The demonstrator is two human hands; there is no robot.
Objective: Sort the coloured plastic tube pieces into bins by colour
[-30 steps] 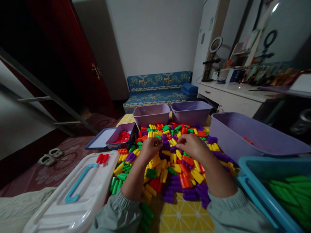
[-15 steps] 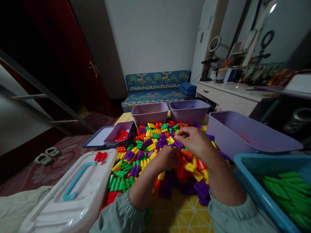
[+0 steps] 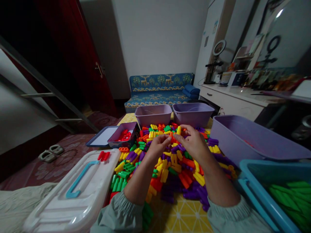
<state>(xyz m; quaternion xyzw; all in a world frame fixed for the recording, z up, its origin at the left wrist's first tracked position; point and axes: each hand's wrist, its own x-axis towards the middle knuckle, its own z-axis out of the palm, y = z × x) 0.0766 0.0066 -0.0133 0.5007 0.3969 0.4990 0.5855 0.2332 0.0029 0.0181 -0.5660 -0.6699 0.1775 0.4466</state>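
Crowding blocks [image 3: 174, 159]: purp bins [image 3: 153, 118] bhd, wht lid [image 3: 93, 186] L

My left sleeve [image 3: 120, 213] and right sleeve [image 3: 234, 215] match — both a pale grey-green cloth, loose and softly creased. Each ends partway along the forearm in a gathered cuff, puckered into fine pleats with a slightly ruffled edge — and beyond it my left hand [image 3: 157, 145] and right hand [image 3: 194, 141] are bare.

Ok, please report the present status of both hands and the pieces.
Left hand, right hand close together over coloured pieces. Yellow piece at right fingers, grip unclear. Two purple bins beyond; no obstruction seen.
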